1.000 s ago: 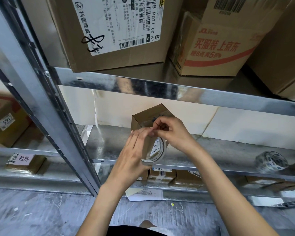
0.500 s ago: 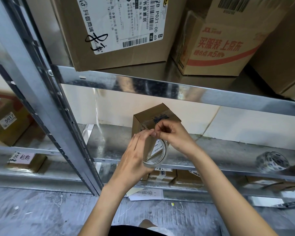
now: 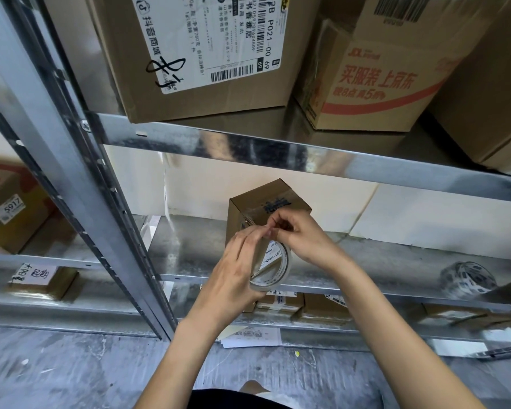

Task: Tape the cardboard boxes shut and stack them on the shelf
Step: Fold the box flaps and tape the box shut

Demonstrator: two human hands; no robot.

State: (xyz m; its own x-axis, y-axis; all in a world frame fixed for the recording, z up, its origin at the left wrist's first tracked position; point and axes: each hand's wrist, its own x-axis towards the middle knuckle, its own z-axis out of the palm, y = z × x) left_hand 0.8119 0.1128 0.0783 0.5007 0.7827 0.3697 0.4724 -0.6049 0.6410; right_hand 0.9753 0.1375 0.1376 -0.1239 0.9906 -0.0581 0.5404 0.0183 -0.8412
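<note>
A small brown cardboard box (image 3: 266, 199) stands on the middle metal shelf (image 3: 189, 249), with a strip of clear tape stuck across its near top edge. In front of the box my left hand (image 3: 236, 270) grips a roll of clear tape (image 3: 273, 267), fingers wrapped over its outer side. My right hand (image 3: 301, 234) pinches the tape's free end just above the roll, against the box's front face. The lower front of the box is hidden behind both hands.
Large labelled cardboard boxes (image 3: 201, 54) fill the upper shelf (image 3: 278, 149). A printed tape roll (image 3: 466, 278) lies on the middle shelf at right. Small boxes (image 3: 322, 308) sit on the lower shelf, papers (image 3: 251, 336) on the floor. A slanted steel upright (image 3: 80, 178) stands left.
The camera has tilted slightly, so more of the box top shows. Both hands stay at the roll, the right fingers still working at the tape end.
</note>
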